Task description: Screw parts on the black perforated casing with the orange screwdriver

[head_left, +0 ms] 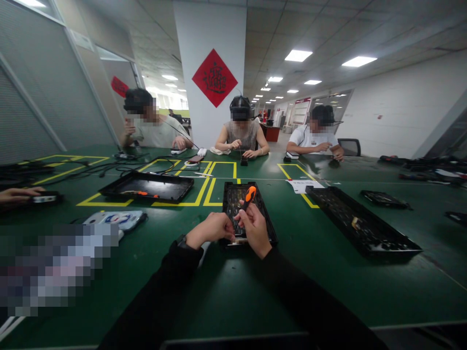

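Observation:
In front of me on the green table lies a black rectangular tray with small dark parts inside. My right hand is closed round an orange and black screwdriver; its handle points up and its tip reaches down into the tray. At the tray's near left side is my left hand, its fingers pinched together and pointing inward. Whatever those fingers hold, if anything, is hidden. A small pale piece shows at the near end of the tray, just below both hands.
A black tray with orange items lies left; a longer black tray lies right, near a paper sheet. A phone in a patterned case is at left. Several people sit across the table; another person's hand shows far left.

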A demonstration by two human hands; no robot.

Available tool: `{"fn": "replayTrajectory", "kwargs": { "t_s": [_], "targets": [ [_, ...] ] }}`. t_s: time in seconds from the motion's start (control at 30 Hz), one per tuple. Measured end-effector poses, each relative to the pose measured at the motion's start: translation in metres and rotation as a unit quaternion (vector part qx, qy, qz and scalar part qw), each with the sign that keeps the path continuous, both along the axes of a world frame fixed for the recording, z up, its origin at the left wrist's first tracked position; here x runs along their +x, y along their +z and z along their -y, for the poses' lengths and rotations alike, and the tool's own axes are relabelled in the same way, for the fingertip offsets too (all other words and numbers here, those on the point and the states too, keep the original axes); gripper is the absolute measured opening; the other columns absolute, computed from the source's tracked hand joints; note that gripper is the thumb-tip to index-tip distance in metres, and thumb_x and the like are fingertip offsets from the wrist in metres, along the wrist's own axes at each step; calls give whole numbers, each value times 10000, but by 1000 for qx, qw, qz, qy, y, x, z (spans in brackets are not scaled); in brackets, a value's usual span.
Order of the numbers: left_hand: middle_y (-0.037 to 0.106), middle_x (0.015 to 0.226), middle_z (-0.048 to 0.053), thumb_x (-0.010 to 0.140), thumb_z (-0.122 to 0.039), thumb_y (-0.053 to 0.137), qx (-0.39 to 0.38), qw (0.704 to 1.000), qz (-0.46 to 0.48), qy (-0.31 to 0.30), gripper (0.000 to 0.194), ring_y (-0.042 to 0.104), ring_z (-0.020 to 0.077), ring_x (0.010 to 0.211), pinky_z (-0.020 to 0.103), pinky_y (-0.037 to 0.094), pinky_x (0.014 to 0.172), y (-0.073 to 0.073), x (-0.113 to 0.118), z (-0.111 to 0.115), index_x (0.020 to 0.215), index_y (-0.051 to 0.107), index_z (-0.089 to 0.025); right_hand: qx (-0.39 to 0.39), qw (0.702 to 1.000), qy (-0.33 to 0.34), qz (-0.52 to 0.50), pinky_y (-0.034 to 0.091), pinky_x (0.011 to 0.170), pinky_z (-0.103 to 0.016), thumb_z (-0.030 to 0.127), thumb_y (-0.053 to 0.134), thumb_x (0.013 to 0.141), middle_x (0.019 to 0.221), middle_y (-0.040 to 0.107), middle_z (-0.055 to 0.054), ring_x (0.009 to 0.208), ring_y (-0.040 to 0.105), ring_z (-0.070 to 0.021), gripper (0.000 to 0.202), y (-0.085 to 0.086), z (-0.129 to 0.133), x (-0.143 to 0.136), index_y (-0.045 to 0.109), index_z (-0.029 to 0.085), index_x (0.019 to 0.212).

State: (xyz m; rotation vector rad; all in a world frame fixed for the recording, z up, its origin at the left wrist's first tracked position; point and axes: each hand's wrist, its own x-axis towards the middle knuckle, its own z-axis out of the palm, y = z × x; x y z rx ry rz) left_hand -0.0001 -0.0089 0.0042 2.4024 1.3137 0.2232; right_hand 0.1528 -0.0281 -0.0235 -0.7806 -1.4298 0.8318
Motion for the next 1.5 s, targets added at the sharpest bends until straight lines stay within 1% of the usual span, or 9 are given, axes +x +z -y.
{"fn": "replayTrajectory", "kwargs": {
  "t_s": [0.23, 0.5, 0.6, 0.8, 0.9, 1.23, 1.4, 1.5],
  "targets": [
    [676, 671, -1, 630, -347, 677, 4, 1000, 11, 0, 174, 577, 126, 662, 187, 353, 624, -6, -3, -2, 694, 704, -188, -4, 1000, 6, -5, 448, 551, -213, 304, 489, 848, 754, 592, -17, 627, 557, -106, 319, 0, 0, -1, 522, 170, 1136],
    [674, 670, 1, 634, -368, 674, 6, 1000, 12, 2, 196, 576, 124, 670, 195, 362, 674, -6, -1, -1, 697, 705, -184, -5, 1000, 5, -6, 449, 553, -216, 298, 482, 853, 735, 587, -15, 617, 550, -105, 312, 1, 1, 0, 519, 162, 1132],
    [679, 686, 1, 634, -367, 673, -14, 1000, 27, -3, 207, 584, 126, 685, 195, 369, 683, -7, -3, -3, 718, 710, -182, -5, 1000, 5, -6, 449, 549, -216, 298, 481, 853, 732, 586, -16, 616, 550, -104, 317, 3, 1, 0, 516, 155, 1134],
    [701, 762, 25, 638, -382, 669, -92, 992, 80, -13, 284, 610, 142, 723, 206, 402, 689, -10, -10, -9, 809, 713, -159, -1, 1000, 2, -7, 450, 552, -217, 304, 484, 850, 735, 588, -17, 625, 556, -108, 322, 4, 3, 0, 520, 155, 1132],
    [705, 789, 32, 642, -383, 666, -108, 990, 93, -18, 299, 616, 147, 743, 213, 415, 705, -11, -11, -10, 828, 711, -154, 0, 1000, 0, -10, 455, 555, -219, 312, 488, 846, 734, 592, -17, 624, 559, -111, 326, 3, 2, 0, 525, 157, 1130],
    [696, 779, 29, 663, -375, 646, -80, 994, 66, -26, 274, 595, 136, 724, 206, 406, 679, -11, -11, -10, 821, 711, -161, -4, 1000, -2, -8, 452, 550, -212, 311, 487, 850, 726, 590, -11, 611, 549, -102, 330, 2, 1, 0, 515, 158, 1140],
    [683, 729, 16, 672, -369, 640, -45, 998, 41, -30, 231, 577, 126, 679, 202, 386, 656, -10, -9, -9, 767, 710, -170, -4, 1000, 0, -5, 452, 553, -215, 314, 487, 850, 724, 592, -13, 610, 550, -105, 325, 2, 1, 0, 523, 157, 1132],
    [679, 718, 8, 669, -378, 649, -42, 998, 36, -29, 226, 583, 124, 685, 196, 376, 662, -9, -6, -8, 759, 704, -178, -3, 1000, 3, -8, 452, 554, -217, 312, 484, 851, 723, 590, -12, 610, 549, -105, 323, 2, 2, 0, 520, 158, 1133]
  ]
}}
